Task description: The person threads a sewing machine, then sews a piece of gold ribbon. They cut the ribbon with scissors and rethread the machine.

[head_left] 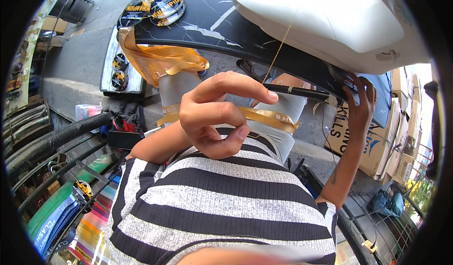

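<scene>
My left hand (214,116) is raised in front of my chest, its index finger stretched to the right and the others curled in. A thin golden thread (279,52) runs taut from the white sewing machine (325,24) down to that index finger; the exact grip is hidden. At the front edge of the black marble-patterned table (184,36), under the machine's right part, is my right hand (362,102). Its fingers bend around something dark that I cannot make out. A yellow printed ribbon (271,117) lies across my lap.
Round black-and-yellow discs (167,8) lie at the table's far left. A bundle of yellow ribbons (165,57) hangs by the table's left end. Cardboard boxes (377,144) stand at right. Dark metal rails (56,144) run along the left, beside a phone-like black device (125,141).
</scene>
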Motion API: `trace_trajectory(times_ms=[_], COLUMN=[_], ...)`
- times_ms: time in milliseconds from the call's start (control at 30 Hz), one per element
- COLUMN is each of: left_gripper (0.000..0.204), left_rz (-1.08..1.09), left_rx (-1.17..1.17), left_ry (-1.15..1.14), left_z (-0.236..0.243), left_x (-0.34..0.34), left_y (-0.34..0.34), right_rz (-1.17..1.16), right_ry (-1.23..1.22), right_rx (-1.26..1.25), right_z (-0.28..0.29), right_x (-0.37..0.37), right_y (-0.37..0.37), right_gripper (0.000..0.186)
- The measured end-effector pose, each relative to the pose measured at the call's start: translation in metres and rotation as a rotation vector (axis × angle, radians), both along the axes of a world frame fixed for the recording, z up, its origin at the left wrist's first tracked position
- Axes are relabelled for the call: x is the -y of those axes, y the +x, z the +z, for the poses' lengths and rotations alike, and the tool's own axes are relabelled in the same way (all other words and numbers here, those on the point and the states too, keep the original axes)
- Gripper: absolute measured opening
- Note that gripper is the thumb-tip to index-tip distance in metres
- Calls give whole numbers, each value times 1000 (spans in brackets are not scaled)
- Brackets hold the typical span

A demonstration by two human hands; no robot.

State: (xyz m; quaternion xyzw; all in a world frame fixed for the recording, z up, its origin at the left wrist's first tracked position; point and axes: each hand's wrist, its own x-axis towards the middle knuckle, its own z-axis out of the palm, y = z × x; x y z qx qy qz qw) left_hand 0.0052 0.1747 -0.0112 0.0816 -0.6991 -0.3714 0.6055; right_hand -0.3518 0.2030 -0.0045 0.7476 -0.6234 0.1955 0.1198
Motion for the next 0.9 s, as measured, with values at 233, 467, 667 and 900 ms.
trace_trajectory(times_ms=[233,467,667,900], left_gripper=[7,6,14,31], left_rz=[-54,-11,-3,2], left_rx=[3,33,97,1106], left_ry=[90,147,286,323], left_z=[4,5,-24,-7], left_x=[-3,-3,1,17], left_y=[2,8,5,24], right_rz=[472,630,741,723], right_ry=[-259,-215,-131,-102], right_rx=[121,-18,93,405], right_z=[32,63,53,40], right_x=[-1,37,62,101], right_y=[115,162,150,138], right_gripper=[30,26,24,24])
